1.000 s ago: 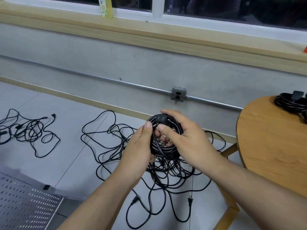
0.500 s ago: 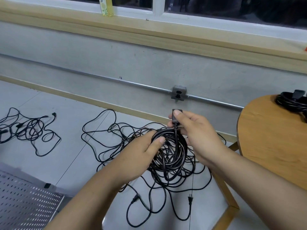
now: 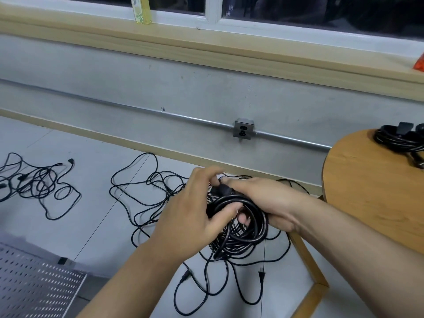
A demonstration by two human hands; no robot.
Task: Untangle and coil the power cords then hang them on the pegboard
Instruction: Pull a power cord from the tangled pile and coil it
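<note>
Head view, nearest first: a perforated metal pegboard (image 3: pixel 34 283) lies flat at the lower left corner. Above the floor, both hands hold a coiled black power cord (image 3: pixel 243 237). The left hand (image 3: pixel 195 216) grips its left side, thumb hooked over the strands and fingers curled toward the top. The right hand (image 3: pixel 270 203) grips the right side, its fingers wrapped round the bundle so that fingertips show inside the ring, while its forefinger lies along a black connector (image 3: pixel 223 191) at the top of the coil. Under the hands a loose tangle of cords (image 3: pixel 146 203) sprawls over the grey floor, a two-pronged plug (image 3: pixel 260 277) lying at its near edge. A round wooden table (image 3: pixel 367 191) stands to the right. Well apart to the left lies a smaller tangle (image 3: pixel 39 184). On the table's far edge rests another coiled cord (image 3: pixel 399 141). Beyond, a metal outlet box (image 3: pixel 243 129) sits on a conduit (image 3: pixel 114 104) along the wall, and a yellow bottle (image 3: pixel 142 10) stands on the window sill.
</note>
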